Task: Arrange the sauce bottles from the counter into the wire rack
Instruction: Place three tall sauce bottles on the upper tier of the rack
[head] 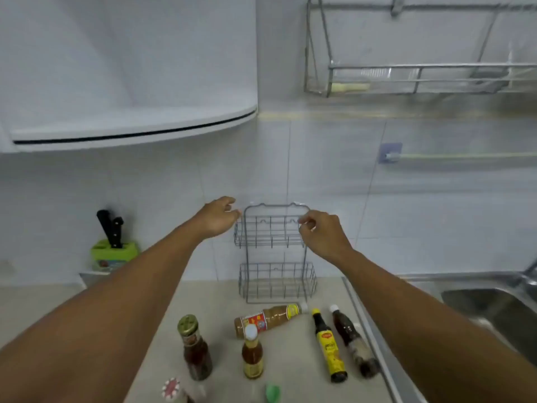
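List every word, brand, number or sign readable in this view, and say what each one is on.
None can be read for certain.
Yellow-labelled dark bottle: dark script on the label, too blurred.
Lying tan bottle: red and yellow labels, print illegible.
Upright amber bottle: label blurred.
Gold-capped dark bottle: label blurred.
Green knife block: picture sticker, no legible words.

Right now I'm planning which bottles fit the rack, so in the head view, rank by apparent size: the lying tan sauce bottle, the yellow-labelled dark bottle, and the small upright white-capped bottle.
1. Lying tan sauce bottle and yellow-labelled dark bottle: they look about equal in length, so no ranking.
2. Small upright white-capped bottle: smallest, though it stands nearer the camera.
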